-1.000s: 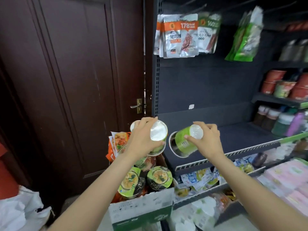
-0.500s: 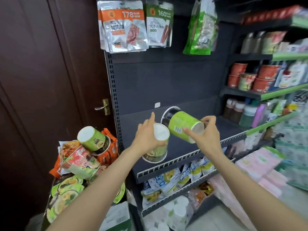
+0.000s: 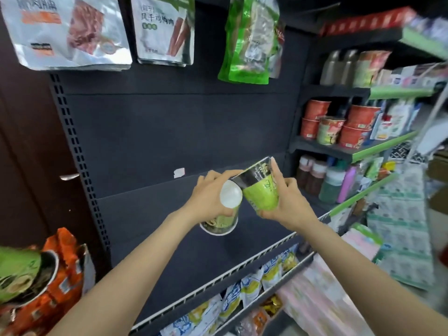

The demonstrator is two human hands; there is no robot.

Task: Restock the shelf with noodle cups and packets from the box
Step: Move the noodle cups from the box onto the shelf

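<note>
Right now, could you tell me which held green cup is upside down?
The cup in the left hand: its white base faces up; the right hand's cup is rim-up.

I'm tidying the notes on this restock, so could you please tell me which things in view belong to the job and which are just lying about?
Belongs to the job:
- left hand, holding an upside-down cup
- right hand, holding a green cup
- dark shelf
- orange packets

Just lying about:
- hanging snack pouches
- red noodle bowls
- bottles

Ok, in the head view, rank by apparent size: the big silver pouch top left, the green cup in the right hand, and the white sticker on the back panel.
1. Silver pouch, though cropped and nearer the camera.
2. Green cup in the right hand.
3. White sticker.
</note>
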